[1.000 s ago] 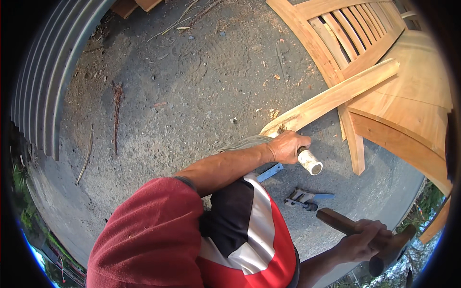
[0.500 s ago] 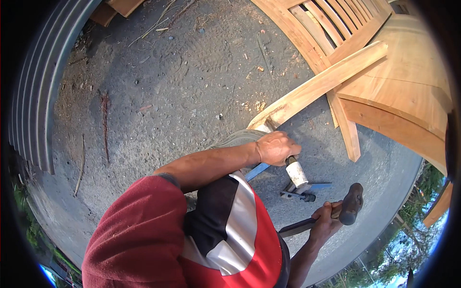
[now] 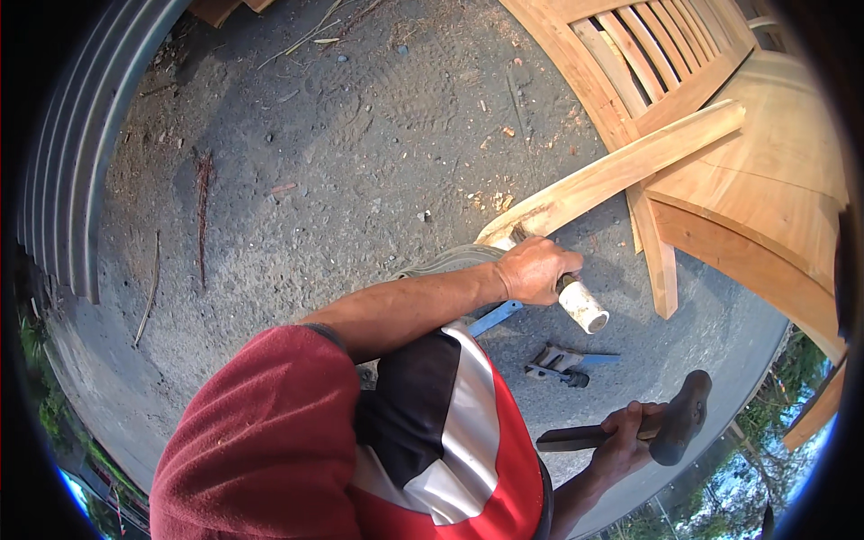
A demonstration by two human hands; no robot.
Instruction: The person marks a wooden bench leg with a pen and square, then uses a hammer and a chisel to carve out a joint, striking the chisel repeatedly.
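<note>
Chisel (image 3: 576, 301) angled down into plank (image 3: 621, 171).

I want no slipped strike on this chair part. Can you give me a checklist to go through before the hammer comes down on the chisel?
1. Left hand closed round the chisel handle: ok.
2. Chisel tip seated in the curved wooden piece: cannot tell, the hand hides it.
3. White butt of the handle bare of fingers for the strike: ok.
4. Right hand firm on the hammer shaft: ok, held close to the head.
5. Wooden piece steadied: cannot tell; its far end rests on the wooden chair.
6. Ground between hands free: not ok, a blue clamp lies there.
</note>
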